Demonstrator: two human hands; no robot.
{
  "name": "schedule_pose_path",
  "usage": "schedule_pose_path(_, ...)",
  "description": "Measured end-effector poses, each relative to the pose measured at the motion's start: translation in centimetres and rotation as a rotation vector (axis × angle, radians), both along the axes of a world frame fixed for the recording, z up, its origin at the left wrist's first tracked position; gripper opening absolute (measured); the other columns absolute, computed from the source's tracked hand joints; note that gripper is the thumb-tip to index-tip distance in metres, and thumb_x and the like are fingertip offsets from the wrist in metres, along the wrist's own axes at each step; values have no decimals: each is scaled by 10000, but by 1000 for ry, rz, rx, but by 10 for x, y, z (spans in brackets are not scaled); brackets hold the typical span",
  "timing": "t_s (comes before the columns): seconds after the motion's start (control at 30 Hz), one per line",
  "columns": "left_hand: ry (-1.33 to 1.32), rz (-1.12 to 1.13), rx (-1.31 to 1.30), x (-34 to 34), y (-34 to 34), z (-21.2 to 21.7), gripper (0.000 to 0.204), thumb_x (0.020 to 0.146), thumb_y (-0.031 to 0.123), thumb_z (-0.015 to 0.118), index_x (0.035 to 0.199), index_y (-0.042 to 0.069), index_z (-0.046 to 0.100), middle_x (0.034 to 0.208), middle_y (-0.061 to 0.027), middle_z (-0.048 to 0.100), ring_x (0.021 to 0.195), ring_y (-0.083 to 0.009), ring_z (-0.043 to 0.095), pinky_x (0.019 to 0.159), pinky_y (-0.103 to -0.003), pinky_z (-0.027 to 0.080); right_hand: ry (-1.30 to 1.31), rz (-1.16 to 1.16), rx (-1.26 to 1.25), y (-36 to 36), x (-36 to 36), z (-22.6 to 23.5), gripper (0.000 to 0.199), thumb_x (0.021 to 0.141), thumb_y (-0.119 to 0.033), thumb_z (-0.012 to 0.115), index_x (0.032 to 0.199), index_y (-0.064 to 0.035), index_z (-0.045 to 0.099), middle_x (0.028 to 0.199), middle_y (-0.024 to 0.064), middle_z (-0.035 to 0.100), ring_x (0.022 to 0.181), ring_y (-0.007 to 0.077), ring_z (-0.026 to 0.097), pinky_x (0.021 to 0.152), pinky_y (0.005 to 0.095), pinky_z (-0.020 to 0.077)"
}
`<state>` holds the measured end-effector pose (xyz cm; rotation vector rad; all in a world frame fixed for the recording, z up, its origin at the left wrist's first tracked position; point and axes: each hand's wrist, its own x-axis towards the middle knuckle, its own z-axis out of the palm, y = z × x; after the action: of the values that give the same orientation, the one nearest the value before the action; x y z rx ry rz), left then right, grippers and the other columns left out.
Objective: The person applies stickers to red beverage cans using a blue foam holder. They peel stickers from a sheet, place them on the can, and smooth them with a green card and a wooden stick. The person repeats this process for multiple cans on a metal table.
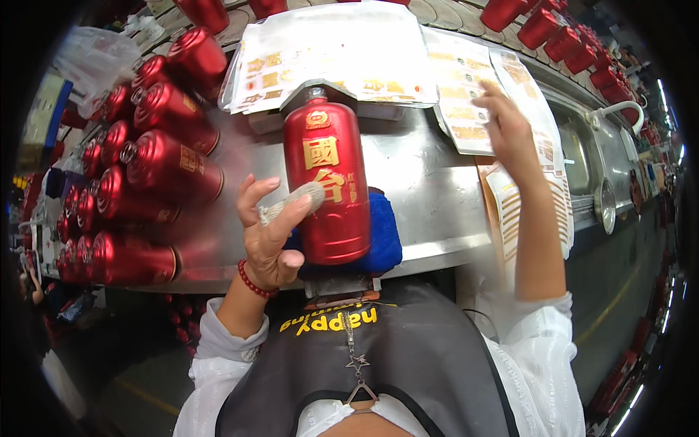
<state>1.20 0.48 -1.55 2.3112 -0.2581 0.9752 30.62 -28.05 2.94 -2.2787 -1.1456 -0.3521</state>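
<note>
A red bottle (336, 229) with gold characters lies in front of me, its dark neck pointing away and held in a dark angular rest (342, 95). Its near end lies on a blue cloth pad (384, 231). My left hand (269, 244) is at the bottle's left side, fingers spread. A pale fabric cover wraps one finger, which reaches over the bottle's face. My right hand (507, 127) is raised over the sheets of gold labels (466, 91) on the right, its fingers stretched out and somewhat apart. I see nothing held in it.
Several red bottles (175, 167) lie stacked on the metal bench's left side. White label sheets (335, 44) form a pile behind the bottle; more labels (531, 211) hang at the right. A sink (579, 156) with a white faucet (619, 109) stands further right. Red bottles (539, 29) line the conveyor.
</note>
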Motion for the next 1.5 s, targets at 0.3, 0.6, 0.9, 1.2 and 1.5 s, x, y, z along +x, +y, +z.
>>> schedule_pose_path(0.3, 23, 76, -164, -7, 1, -16, 651, 1033, 594, 398, 1367, 62, 569, 1270, -227, 613, 1295, -387, 452, 1115, -551, 333, 426, -614, -569, -11, 261, -73, 405, 919, -359, 579, 1067, -22, 748, 1090, 196, 734, 1106, 356, 674, 934, 459, 522)
schedule_pose_path(0.6, 37, 19, -237, -5, 2, -24, 623, 1032, 580, 426, 1413, 94, 513, 1274, -250, 618, 1286, -381, 454, 1084, -548, 363, 439, -716, -577, -15, 303, -78, 656, 817, -526, 725, 1194, 9, 714, 1298, 242, 652, 1217, 336, 636, 1030, 451, 471)
schedule_pose_path(0.9, 54, 12, -233, 0, 1, -12, 621, 1038, 521, 462, 1387, 13, 541, 1209, -215, 686, 1315, -355, 440, 1071, -450, 386, -196, -434, -640, 17, 257, -12, 326, 874, -337, 619, 990, -67, 762, 1070, 165, 724, 1102, 361, 638, 975, 512, 455)
schedule_pose_path(1.2, 1, 67, -151, 28, 23, 46, 408, 994, 239, 575, 1321, -4, 598, 1242, -153, 679, 1257, -316, 508, 1106, -428, 347, -147, 41, -416, 94, 46, 160, 178, 901, -167, 673, 904, 10, 693, 1026, 195, 583, 999, 322, 581, 870, 423, 473)
schedule_pose_path(1.5, 256, -404, -435, 101, 26, 110, 392, 885, 331, 705, 1191, 93, 648, 1214, -125, 560, 1159, -231, 519, 1007, -360, 429, -152, 481, -57, 89, -89, 207, 201, 949, -184, 679, 887, 3, 638, 1105, 129, 611, 981, 258, 603, 882, 390, 477)
